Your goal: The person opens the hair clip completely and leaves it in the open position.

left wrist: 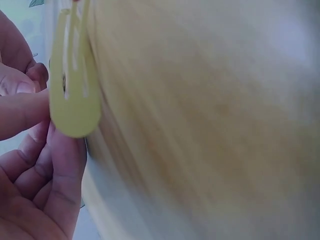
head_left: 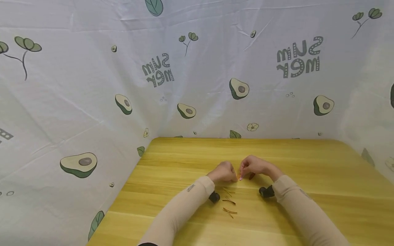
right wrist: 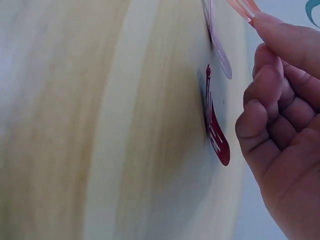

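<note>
My left hand (head_left: 226, 172) has its fingers curled in near the table's middle. In the left wrist view, its thumb and finger are at the edge of a yellow snap hair clip (left wrist: 75, 112), raised off the table; its narrow end runs out of frame. Opposite, my right hand (head_left: 253, 165) pinches an orange hair clip (right wrist: 244, 9) between thumb and fingertip, its other fingers curled. In the right wrist view, a dark red hair clip (right wrist: 218, 140) and a pale pink hair clip (right wrist: 221, 60) lie on the table beside this hand.
Several thin gold and brown pieces (head_left: 230, 212) lie on the wooden table (head_left: 184, 150), nearer my body. Black wrist cameras (head_left: 266, 192) sit under both forearms. A white curtain (head_left: 209, 68) printed with avocados stands behind and beside the table.
</note>
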{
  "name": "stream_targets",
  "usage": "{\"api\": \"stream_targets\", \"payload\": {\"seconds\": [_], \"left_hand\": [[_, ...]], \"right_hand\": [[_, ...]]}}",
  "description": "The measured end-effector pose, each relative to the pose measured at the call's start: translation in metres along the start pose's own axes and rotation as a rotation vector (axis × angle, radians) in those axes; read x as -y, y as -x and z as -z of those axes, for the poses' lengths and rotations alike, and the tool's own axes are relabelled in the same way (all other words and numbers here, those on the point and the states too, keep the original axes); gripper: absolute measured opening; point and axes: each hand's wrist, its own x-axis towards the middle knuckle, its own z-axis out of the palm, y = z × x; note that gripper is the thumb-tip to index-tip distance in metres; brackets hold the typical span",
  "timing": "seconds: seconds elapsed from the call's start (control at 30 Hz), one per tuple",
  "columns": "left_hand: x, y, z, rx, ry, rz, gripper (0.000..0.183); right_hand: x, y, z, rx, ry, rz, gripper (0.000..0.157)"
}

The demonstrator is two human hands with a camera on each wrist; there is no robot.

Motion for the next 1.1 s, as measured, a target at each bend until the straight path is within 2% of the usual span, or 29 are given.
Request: {"api": "stream_targets", "payload": {"seconds": [0.17, 0.27, 0.47, 0.67, 0.93, 1.1], "left_hand": [[0.006, 0.002, 0.000, -0.016, -0.032, -0.073, 0.043], [0.008, 0.005, 0.002, -0.053, -0.044, -0.102, 0.032], [0.009, 0.011, 0.007, -0.129, 0.024, -0.147, 0.014], [0.012, 0.013, 0.012, -0.195, 0.084, -0.205, 0.009], [0.012, 0.023, 0.022, -0.186, 0.110, -0.279, 0.010], [0.009, 0.034, 0.027, -0.177, 0.114, -0.306, 0.012]], "right_hand": [[0.002, 0.006, -0.003, -0.013, -0.025, 0.009, 0.011], [0.004, 0.009, -0.005, -0.028, -0.046, 0.009, 0.013], [0.010, 0.015, -0.008, -0.070, -0.083, 0.033, 0.017], [0.018, 0.024, -0.009, -0.121, -0.114, 0.052, 0.024], [0.028, 0.035, -0.014, -0.169, -0.160, 0.042, 0.030], [0.035, 0.042, -0.019, -0.189, -0.163, 0.081, 0.033]]}}
